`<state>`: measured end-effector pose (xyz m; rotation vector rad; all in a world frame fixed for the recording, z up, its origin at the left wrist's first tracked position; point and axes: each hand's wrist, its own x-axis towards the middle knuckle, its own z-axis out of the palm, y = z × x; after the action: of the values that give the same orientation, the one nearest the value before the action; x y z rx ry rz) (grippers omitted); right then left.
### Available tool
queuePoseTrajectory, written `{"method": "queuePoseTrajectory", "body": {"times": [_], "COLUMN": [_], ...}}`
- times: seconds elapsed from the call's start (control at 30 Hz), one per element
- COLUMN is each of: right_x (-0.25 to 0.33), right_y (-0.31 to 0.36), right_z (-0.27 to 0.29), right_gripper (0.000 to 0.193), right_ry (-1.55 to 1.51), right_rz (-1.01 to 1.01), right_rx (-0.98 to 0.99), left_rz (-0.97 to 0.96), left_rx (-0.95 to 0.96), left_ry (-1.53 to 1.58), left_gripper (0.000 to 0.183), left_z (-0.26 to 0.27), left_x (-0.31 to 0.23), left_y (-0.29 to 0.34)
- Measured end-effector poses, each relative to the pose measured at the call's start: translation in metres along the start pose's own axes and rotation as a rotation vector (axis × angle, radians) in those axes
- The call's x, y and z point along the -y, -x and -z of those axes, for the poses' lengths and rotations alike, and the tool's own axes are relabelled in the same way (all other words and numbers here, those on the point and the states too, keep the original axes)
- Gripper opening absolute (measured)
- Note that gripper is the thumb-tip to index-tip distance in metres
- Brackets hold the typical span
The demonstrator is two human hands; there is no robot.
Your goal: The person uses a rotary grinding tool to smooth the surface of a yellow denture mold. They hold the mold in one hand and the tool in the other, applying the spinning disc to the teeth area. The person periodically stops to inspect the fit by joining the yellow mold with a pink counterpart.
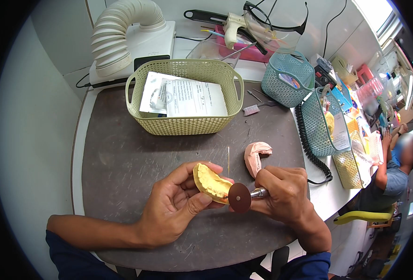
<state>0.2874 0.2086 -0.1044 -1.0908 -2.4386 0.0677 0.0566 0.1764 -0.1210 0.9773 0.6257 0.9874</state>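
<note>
White sheet [198, 99] in green basket [185, 126]: print too small to read.

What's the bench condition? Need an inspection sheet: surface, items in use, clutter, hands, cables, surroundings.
Surface: dark board, scratched.
Items in use: yellow dental cast; brown disc on metal handpiece, at the cast's right end, contact unclear; pink cast lying on the board.
Clutter: green basket holding papers; small brush to its right.
Hands: left hand holds the yellow dental cast; right hand grips the handpiece.
Cables: coiled black cord along the board's right edge.
Surroundings: white ribbed hose back left; seated co-worker far right.
</note>
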Motion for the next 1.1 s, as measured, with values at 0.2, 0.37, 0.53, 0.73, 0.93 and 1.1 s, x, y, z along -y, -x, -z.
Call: {"method": "queuePoseTrajectory", "body": {"times": [0.2,0.37,0.53,0.73,0.93,1.1], "right_x": [-0.0002,0.0004,0.0,0.0001,-0.0017,-0.0016], "right_y": [0.0004,0.0,0.001,-0.0012,-0.0003,0.0001], "right_z": [0.0002,0.0002,0.0001,0.004,0.0022,0.0013], "right_gripper": [0.055,0.054,0.053,0.051,0.051,0.051], "right_ry": [0.014,0.016,0.012,0.005,0.003,0.011], "right_rz": [0.011,0.018,0.02,-0.003,-0.02,-0.024], "right_rx": [0.006,0.001,-0.002,-0.027,-0.002,0.0], "left_rz": [0.004,0.014,0.002,-0.104,-0.089,-0.091], "left_rx": [0.002,-0.001,0.001,0.011,0.007,0.008], "left_ry": [-0.008,0.003,0.011,-0.072,-0.063,-0.054], "left_gripper": [0.04,0.04,0.039,0.037,0.037,0.037], "left_z": [0.0006,0.0003,-0.0002,0.003,0.002,0.0027], "left_x": [0.0,-0.001,-0.0006,0.0033,0.002,0.0041], "left_y": [0.0006,0.0009,0.0009,0.0002,-0.0001,0.0001]}}
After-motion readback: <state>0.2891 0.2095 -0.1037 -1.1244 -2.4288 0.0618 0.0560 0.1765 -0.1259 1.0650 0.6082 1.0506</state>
